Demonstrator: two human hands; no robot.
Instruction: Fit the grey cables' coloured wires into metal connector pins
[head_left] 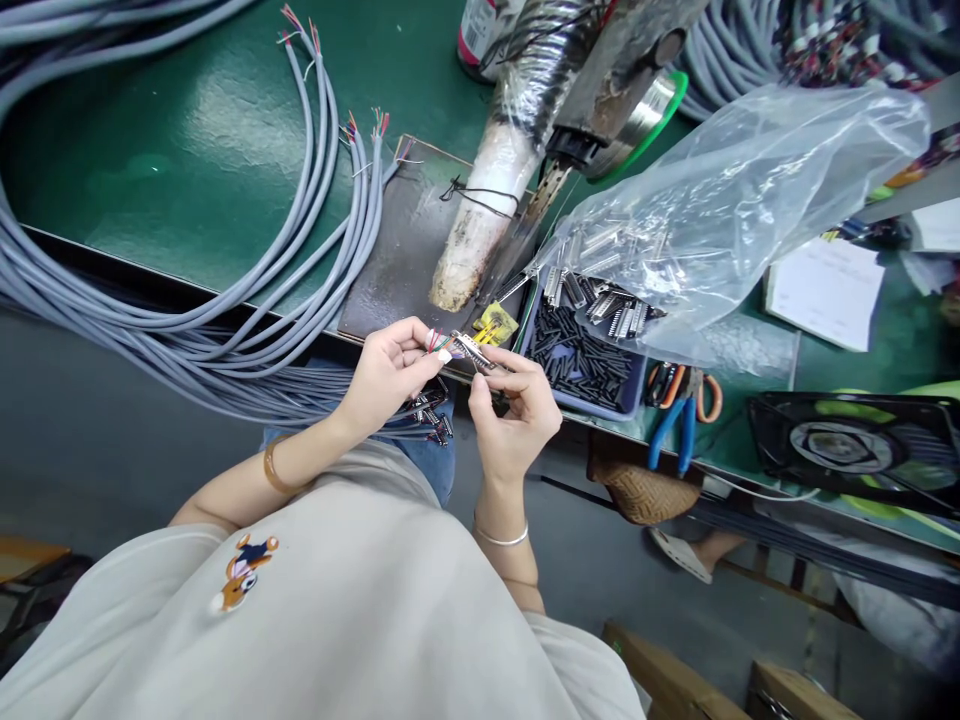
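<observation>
**Lower centre, nearest**
- Left hand [390, 375]: the fingers were pinched narrow on the stripped red and green wire ends [435, 340] of a grey round cable.
- Right hand [514, 415]: thumb and forefinger were closed on a small silver multi-pin metal connector [472, 352]. It sat at mid-frame, touching the wire ends, just short of the bench edge.

**Handling note (judgement)**
- The work looked like matching wires to pins.
- It would go best with the connector held level and pins facing up.
- The wires should be fanned apart, so that one colour is offered at a time.
- The left-hand pinch should sit close to the stripped tips, so they do not splay or cross.

**Right of centre**
- Blue rectangular plastic tray [600, 408] on the bench edge: it held a loose heap of short black tubular sleeves. A few silver connectors lay along its far side.

**Upper right**
- Clear crumpled plastic bag [750, 180]: its mouth draped over the tray's far rim. Many more silver connectors were gathered in its lower left corner, and the rest of the bag looked slack.

**Upper left, farthest**
- Loose bundle of long grey cables [225, 300]: it curved across the dark green bench mat [187, 130], in no container.
</observation>
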